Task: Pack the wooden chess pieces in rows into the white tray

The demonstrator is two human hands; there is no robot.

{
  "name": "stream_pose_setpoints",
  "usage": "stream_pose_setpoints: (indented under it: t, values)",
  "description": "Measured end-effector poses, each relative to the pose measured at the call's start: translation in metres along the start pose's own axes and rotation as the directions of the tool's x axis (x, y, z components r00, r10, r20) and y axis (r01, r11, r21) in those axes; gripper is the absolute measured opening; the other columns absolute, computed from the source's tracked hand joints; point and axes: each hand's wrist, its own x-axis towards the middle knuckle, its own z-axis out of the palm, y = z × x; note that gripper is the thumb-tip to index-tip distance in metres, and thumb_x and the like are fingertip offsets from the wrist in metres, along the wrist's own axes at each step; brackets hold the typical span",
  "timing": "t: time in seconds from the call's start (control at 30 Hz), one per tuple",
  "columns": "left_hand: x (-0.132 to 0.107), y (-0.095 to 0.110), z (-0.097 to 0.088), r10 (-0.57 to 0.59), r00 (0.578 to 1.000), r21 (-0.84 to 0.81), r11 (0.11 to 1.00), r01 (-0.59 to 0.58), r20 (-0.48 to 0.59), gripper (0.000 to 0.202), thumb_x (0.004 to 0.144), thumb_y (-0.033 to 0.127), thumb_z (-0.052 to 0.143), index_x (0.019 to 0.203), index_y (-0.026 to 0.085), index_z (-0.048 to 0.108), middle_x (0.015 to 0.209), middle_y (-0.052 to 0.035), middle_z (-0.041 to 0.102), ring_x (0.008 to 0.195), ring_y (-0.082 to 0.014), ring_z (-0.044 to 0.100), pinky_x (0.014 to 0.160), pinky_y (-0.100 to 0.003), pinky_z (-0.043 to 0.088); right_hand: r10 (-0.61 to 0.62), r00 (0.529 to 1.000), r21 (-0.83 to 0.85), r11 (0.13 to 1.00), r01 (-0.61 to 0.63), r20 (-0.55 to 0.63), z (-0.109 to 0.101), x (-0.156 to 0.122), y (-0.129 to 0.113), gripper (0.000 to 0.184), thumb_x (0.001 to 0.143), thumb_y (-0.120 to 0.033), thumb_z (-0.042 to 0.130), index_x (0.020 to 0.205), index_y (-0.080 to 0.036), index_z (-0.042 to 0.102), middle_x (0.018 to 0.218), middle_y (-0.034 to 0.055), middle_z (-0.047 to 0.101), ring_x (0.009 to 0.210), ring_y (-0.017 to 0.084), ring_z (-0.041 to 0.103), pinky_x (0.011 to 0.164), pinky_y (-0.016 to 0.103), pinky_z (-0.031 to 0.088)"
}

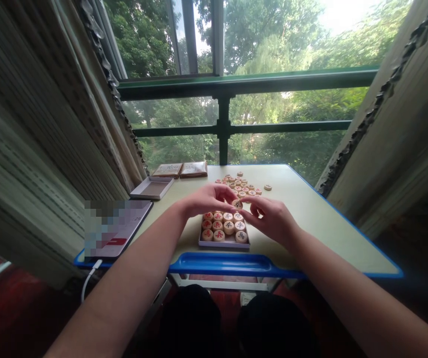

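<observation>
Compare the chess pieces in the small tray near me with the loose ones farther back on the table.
The pieces in the tray sit packed in neat rows inside a rimmed tray, close under both hands; the loose pieces lie scattered on the bare table nearer the window. Both groups are round wooden discs lying flat, with red or dark characters.

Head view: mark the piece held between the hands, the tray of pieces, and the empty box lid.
held piece [237,204], head view, its top face
tray [224,244], head view, near rim
box lid [152,188], head view, inner floor
</observation>
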Motion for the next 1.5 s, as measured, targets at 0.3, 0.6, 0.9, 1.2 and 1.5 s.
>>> stream_pose_setpoints:
  t: [0.3, 0.6, 0.9, 1.2, 1.5]
  values:
    - [-0.003, 0.006, 0.001, 0.037, 0.998, 0.120, 0.992, -0.042, 0.044, 0.036, 0.059, 0.027, 0.076, 0.088, 0.011, 0.061, 0.076, -0.0017, 0.060, 0.065, -0.0087, 0.055, 0.057, -0.022, 0.041, 0.142, 0.988, 0.179, 0.972, -0.150, 0.056, -0.001, 0.001, -0.009, 0.021, 0.078, -0.033, 0.057, 0.090, -0.017, 0.064, 0.050, -0.0045, 0.050, 0.045, 0.007, 0.040, 0.047, 0.019, 0.033]
    - [-0.014, 0.016, -0.009, 0.038, 0.999, 0.206, 0.978, -0.042, 0.023, 0.037, 0.063, 0.034, 0.073, 0.093, 0.014, 0.065, 0.090, -0.0066, 0.065, 0.072, -0.0117, 0.057, 0.060, -0.023, 0.043, 0.181, 0.967, 0.288, 0.930, -0.228, 0.182, -0.002, 0.000, -0.014, 0.019, 0.076, -0.032, 0.059, 0.086, -0.016, 0.062, 0.048, -0.0075, 0.041, 0.043, 0.006, 0.035, 0.044, 0.019, 0.029]
    - [-0.011, 0.012, -0.018, 0.008, 0.998, 0.202, 0.979, 0.004, -0.060, 0.036, 0.064, 0.037, 0.072, 0.092, 0.014, 0.067, 0.095, -0.0085, 0.067, 0.087, -0.0172, 0.060, 0.076, -0.030, 0.046, 0.028, 0.939, 0.008, 0.999, -0.033, 0.343, 0.003, -0.010, -0.033, 0.011, 0.068, -0.025, 0.062, 0.078, -0.021, 0.063, 0.052, -0.0053, 0.054, 0.046, 0.008, 0.046, 0.050, 0.020, 0.032]
    - [-0.004, 0.006, -0.016, 0.094, 0.981, 0.181, 0.981, -0.063, -0.170, 0.030, 0.067, 0.033, 0.071, 0.088, 0.013, 0.065, 0.085, -0.0064, 0.067, 0.079, -0.0136, 0.059, 0.070, -0.027, 0.045, 0.044, 0.932, -0.008, 0.999, -0.044, 0.360, -0.001, -0.010, -0.034, 0.011, 0.068, -0.027, 0.061, 0.077, -0.021, 0.064, 0.053, -0.0033, 0.055, 0.045, 0.009, 0.045, 0.049, 0.020, 0.031]
    - [-0.003, 0.007, -0.014, 0.090, 0.987, 0.207, 0.976, -0.061, -0.132, 0.029, 0.069, 0.034, 0.068, 0.087, 0.012, 0.065, 0.085, -0.0067, 0.067, 0.079, -0.0137, 0.059, 0.074, -0.029, 0.045, 0.076, 0.919, 0.000, 0.997, -0.083, 0.386, -0.002, -0.008, -0.034, 0.011, 0.069, -0.028, 0.060, 0.076, -0.021, 0.064, 0.054, -0.0030, 0.055, 0.048, 0.009, 0.046, 0.051, 0.020, 0.031]
